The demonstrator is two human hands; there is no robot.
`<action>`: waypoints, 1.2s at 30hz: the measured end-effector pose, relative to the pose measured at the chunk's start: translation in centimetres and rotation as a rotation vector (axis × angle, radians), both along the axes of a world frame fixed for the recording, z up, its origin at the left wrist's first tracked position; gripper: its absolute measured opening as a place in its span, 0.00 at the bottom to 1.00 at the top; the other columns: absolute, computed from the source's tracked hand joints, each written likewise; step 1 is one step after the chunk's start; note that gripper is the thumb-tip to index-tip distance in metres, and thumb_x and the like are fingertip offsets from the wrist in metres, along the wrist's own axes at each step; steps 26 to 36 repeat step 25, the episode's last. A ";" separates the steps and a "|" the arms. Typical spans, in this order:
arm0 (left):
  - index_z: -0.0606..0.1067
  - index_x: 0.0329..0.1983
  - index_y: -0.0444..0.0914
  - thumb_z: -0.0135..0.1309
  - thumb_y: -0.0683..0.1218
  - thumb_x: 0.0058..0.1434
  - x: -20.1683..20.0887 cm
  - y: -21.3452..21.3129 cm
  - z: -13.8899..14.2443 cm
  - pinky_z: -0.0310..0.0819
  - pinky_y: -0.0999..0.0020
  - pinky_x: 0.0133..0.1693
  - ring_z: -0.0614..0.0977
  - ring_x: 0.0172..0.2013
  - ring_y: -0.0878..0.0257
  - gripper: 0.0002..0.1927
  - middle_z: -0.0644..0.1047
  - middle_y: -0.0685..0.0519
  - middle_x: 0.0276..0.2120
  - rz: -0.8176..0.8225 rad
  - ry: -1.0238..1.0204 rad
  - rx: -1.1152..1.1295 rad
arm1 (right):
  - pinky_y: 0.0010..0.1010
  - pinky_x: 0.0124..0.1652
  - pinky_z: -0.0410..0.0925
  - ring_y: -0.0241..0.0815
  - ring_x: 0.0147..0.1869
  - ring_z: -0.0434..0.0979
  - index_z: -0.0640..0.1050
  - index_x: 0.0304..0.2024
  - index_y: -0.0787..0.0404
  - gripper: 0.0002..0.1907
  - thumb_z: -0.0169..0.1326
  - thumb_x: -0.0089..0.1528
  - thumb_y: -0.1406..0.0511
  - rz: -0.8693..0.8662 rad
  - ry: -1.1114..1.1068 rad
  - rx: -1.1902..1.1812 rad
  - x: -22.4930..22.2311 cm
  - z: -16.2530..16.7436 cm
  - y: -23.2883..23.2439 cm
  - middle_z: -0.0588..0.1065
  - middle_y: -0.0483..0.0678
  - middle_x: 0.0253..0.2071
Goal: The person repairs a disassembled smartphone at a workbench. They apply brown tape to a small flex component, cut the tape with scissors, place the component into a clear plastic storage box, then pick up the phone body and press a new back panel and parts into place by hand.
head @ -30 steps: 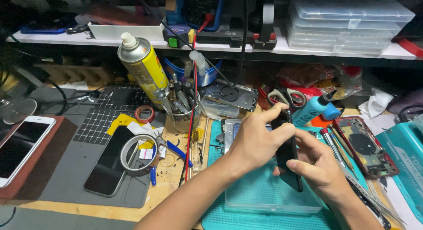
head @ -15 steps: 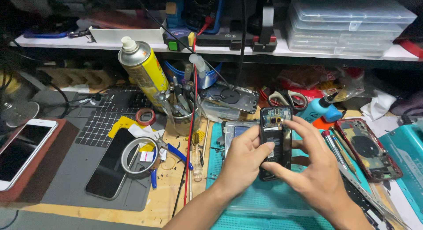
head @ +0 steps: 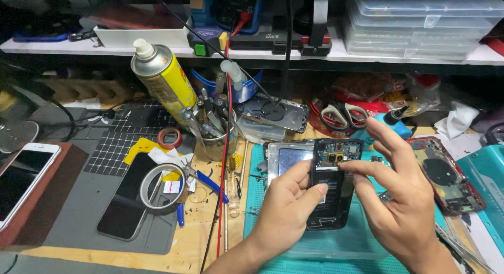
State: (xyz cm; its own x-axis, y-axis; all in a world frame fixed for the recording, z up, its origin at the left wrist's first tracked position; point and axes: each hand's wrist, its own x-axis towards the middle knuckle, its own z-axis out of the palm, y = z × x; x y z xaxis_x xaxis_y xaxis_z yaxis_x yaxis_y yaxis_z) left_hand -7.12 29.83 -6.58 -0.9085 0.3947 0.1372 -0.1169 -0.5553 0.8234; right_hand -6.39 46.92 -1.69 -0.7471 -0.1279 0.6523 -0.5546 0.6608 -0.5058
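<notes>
The opened phone [head: 335, 182] is held upright above the teal mat [head: 315, 248] near the desk's front edge, its back off and its dark inner parts and camera module facing the camera; the left hand [head: 286, 211] has its grip clamped on the phone's left edge, thumb lying across the lower middle of the exposed inside; the right hand [head: 401, 200] touches the phone's right side with thumb and a fingertip near the upper part, its other fingers spread apart and raised, so its grip is not closed around anything; just behind the phone lies a silver phone frame [head: 286, 156] on the mat; to the right, a red phone shell [head: 449, 177] lies open, well clear of the hands; behind it sit red-handled scissors [head: 336, 114] and a blue bottle [head: 394, 124]; to the left of the mat stand a metal cup [head: 212, 137] full of tools and a tilted yellow spray can [head: 163, 77]; further left, on a grey mat [head: 79, 211], lie a black phone [head: 128, 200], a tape ring [head: 163, 185] and a small red tape roll [head: 170, 138]; a white phone [head: 23, 177] rests at the far left; a shelf [head: 336, 53] above carries clear boxes [head: 425, 19].
</notes>
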 end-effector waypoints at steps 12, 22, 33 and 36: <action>0.70 0.62 0.29 0.45 0.35 0.70 0.2 -0.4 0.7 0.76 0.76 0.43 0.78 0.42 0.74 0.17 0.79 0.54 0.44 0.131 0.072 -0.189 | 0.42 0.68 0.60 0.57 0.74 0.65 0.82 0.46 0.57 0.15 0.56 0.56 0.72 -0.021 0.033 0.132 -0.4 0.3 -0.6 0.65 0.60 0.71; 0.72 0.58 0.28 0.46 0.35 0.71 0.3 -0.9 0.6 0.75 0.76 0.40 0.77 0.39 0.74 0.14 0.79 0.53 0.41 0.113 0.088 -0.232 | 0.41 0.67 0.60 0.58 0.77 0.63 0.80 0.39 0.61 0.08 0.52 0.59 0.71 0.044 -0.024 0.108 -1.4 0.2 -0.3 0.63 0.61 0.73; 0.72 0.57 0.28 0.46 0.35 0.72 -0.7 -1.6 1.4 0.75 0.76 0.40 0.77 0.40 0.75 0.13 0.78 0.53 0.41 0.096 0.084 -0.206 | 0.42 0.70 0.57 0.58 0.79 0.61 0.79 0.38 0.61 0.07 0.51 0.60 0.70 0.086 -0.079 0.076 -1.6 -0.2 0.0 0.62 0.60 0.75; 0.72 0.57 0.28 0.46 0.35 0.72 -0.7 -1.6 1.4 0.75 0.76 0.40 0.77 0.40 0.75 0.13 0.78 0.53 0.41 0.096 0.084 -0.206 | 0.42 0.70 0.57 0.58 0.79 0.61 0.79 0.38 0.61 0.07 0.51 0.60 0.70 0.086 -0.079 0.076 -1.6 -0.2 0.0 0.62 0.60 0.75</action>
